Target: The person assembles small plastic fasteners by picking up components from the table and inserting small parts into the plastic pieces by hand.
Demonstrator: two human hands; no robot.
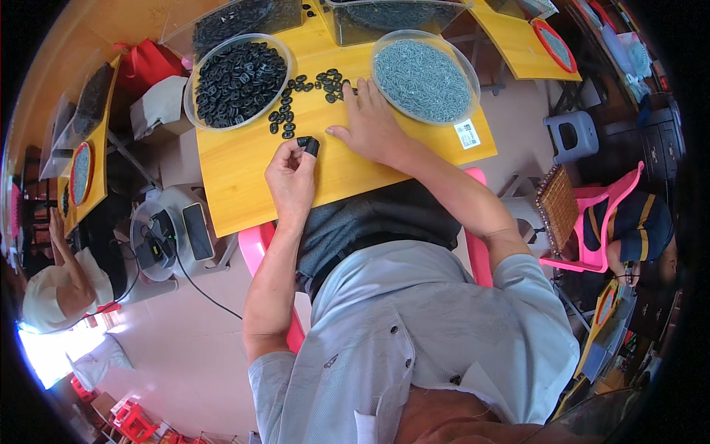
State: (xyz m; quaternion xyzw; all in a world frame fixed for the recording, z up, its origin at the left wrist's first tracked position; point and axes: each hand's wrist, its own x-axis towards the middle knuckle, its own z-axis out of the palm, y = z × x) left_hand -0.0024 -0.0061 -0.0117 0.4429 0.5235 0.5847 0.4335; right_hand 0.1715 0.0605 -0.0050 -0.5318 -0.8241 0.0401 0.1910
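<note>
left hand (291,177) fingers pinching a small black plastic clip (308,145) over the middle of the yellow wooden counter (237,174), right hand (372,126) flat, fingers spread, beside loose black clips (307,92), clear bowl of grey metal pins (425,74) at the far right edge

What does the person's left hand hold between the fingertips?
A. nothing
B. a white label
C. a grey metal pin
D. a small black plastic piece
D: the left hand pinches a small black piece above the yellow board.

Yellow table (244,185): bowl of black parts (237,80), bowl of grey pins (425,74), loose black parts (303,92).
</note>
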